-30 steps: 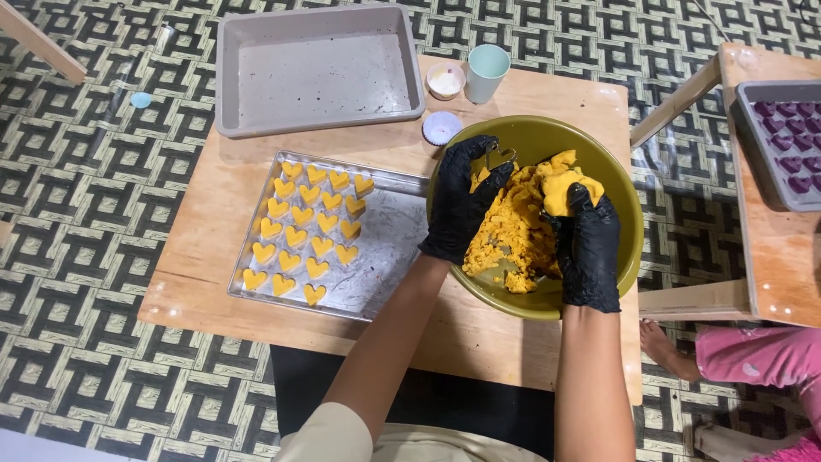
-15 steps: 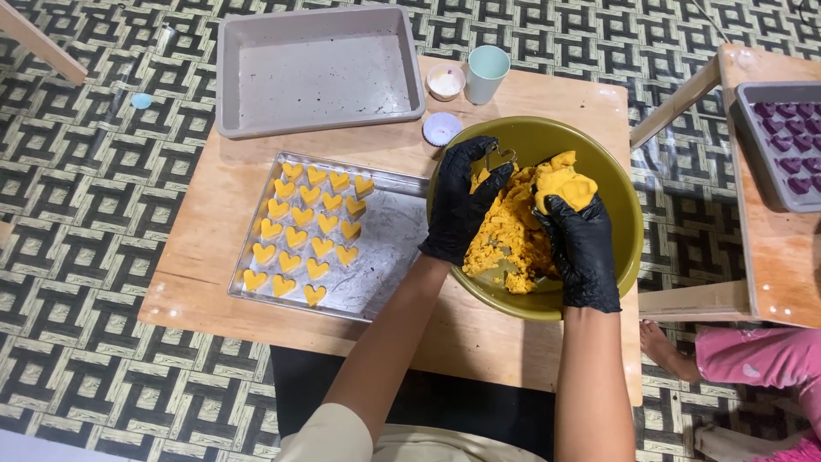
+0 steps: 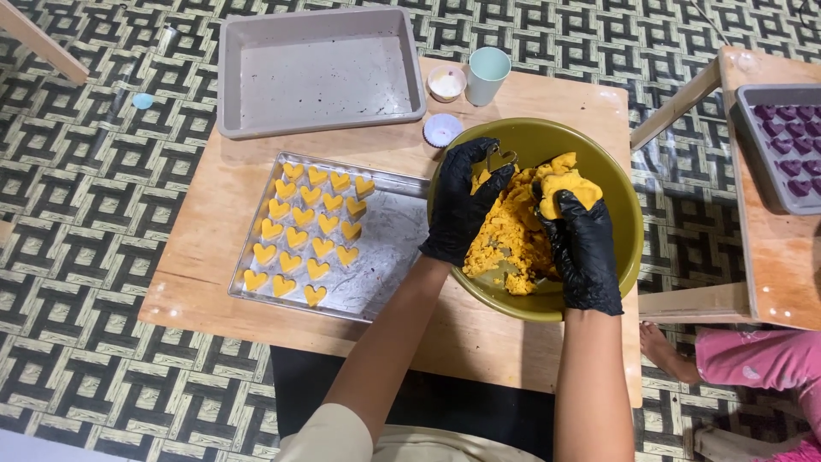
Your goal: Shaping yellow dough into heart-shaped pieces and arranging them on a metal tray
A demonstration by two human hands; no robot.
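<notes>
1. Both hands, in black gloves, are working inside the olive-green bowl (image 3: 623,184) on the wooden table (image 3: 214,248).
2. The left hand (image 3: 462,205) is curling around a small metal cutter (image 3: 501,158), pinching it at the fingertips above the orange dough (image 3: 509,235); the hand is closed on it.
3. The right hand (image 3: 586,244) is gripping a lump of dough (image 3: 569,184), fingers wrapped and closed, lifting it clear of the main mass.
4. Key relation: the lump is sitting just right of the cutter, near but apart; the left hand is the nearer one to the cutter, the right to the lump.
5. The steel tray (image 3: 385,257) is lying left of the bowl, touching its rim, carrying rows of heart-shaped pieces (image 3: 304,227).
6. A grey baking pan (image 3: 321,73), a pale cup (image 3: 487,75) and two small liners are standing at the far edge.
</notes>
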